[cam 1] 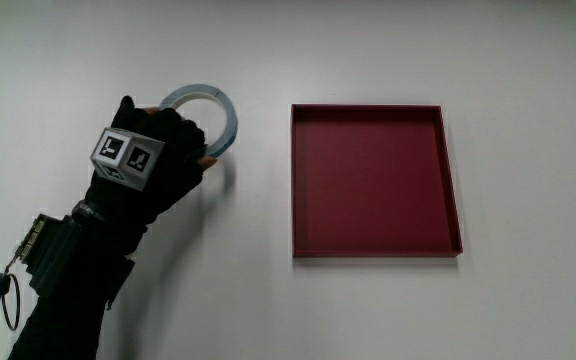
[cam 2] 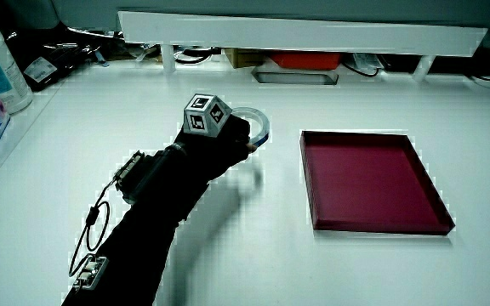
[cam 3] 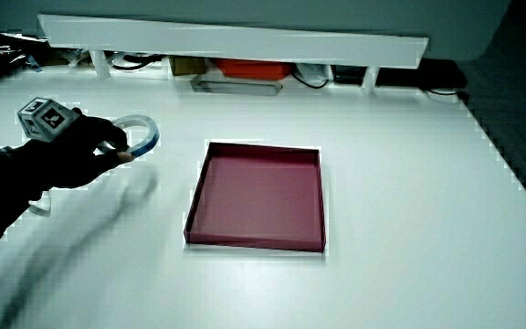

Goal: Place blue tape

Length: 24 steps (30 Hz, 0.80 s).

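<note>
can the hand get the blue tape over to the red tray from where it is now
Probably yes. The hand already grips the blue tape, apparently lifted off the table. The red tray sits beside it, open and holding nothing, with only bare table between them in the main view and both side views.

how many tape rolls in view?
1. The blue tape is held in the hand, beside the red tray, apparently lifted off the table. None in the tray.

White table (cam 1: 528,60), shallow dark-red square tray (cam 1: 373,180) flat on it, low white partition (cam 2: 313,34) stood farther from the person than the tray
</note>
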Available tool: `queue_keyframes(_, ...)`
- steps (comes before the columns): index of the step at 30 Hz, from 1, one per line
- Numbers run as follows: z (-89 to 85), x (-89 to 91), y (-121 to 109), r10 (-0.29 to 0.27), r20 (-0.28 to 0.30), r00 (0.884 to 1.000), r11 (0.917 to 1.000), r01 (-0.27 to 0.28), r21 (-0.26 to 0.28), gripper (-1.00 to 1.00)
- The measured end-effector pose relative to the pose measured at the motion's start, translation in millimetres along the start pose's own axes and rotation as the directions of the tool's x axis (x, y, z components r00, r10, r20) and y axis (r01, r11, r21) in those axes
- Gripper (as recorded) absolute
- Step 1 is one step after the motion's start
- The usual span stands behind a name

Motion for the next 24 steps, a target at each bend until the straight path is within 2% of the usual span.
queue_keyframes(1,-6.1,-7.3,0,0.020,0.032,0.999,0.9998,-0.020,-0.006,0.00)
queue_keyframes(2,-10.1,-12.1,0,0.035,0.033,0.999,0.9991,-0.035,-0.026,0.00)
queue_keyframes(5,-21.9,-24.0,0,0.067,0.037,0.997,0.9972,-0.065,-0.037,0.00)
queue_keyframes(6,-25.7,-27.2,0,0.081,0.020,0.996,0.9957,-0.080,-0.046,0.00)
queue_keyframes(8,-34.7,-35.1,-1,0.105,0.043,0.993,0.9926,-0.102,-0.066,0.00)
queue_keyframes(10,-38.4,-37.6,-1,0.114,0.022,0.993,0.9913,-0.112,-0.069,0.00)
queue_keyframes(11,-44.2,-41.4,-1,0.124,0.030,0.992,0.9898,-0.122,-0.075,0.00)
queue_keyframes(13,-43.7,-39.1,-1,0.125,-0.014,0.992,0.9889,-0.126,-0.079,0.00)
queue_keyframes(14,-47.9,-42.0,-1,0.126,0.007,0.992,0.9882,-0.125,-0.088,0.00)
queue_keyframes(15,-47.4,-41.3,-2,0.115,-0.013,0.993,0.9901,-0.116,-0.079,0.00)
queue_keyframes(16,-52.6,-44.8,-2,0.131,-0.002,0.991,0.9875,-0.131,-0.088,0.00)
queue_keyframes(17,-51.3,-42.6,-3,0.133,-0.018,0.991,0.9872,-0.134,-0.087,0.00)
queue_keyframes(19,-56.4,-45.9,-3,0.123,0.000,0.992,0.9895,-0.123,-0.077,0.00)
queue_keyframes(23,-56.1,-41.6,0,0.124,-0.039,0.992,0.9873,-0.127,-0.095,0.00)
queue_keyframes(24,-56.4,-41.7,-1,0.115,-0.025,0.993,0.9892,-0.117,-0.088,0.00)
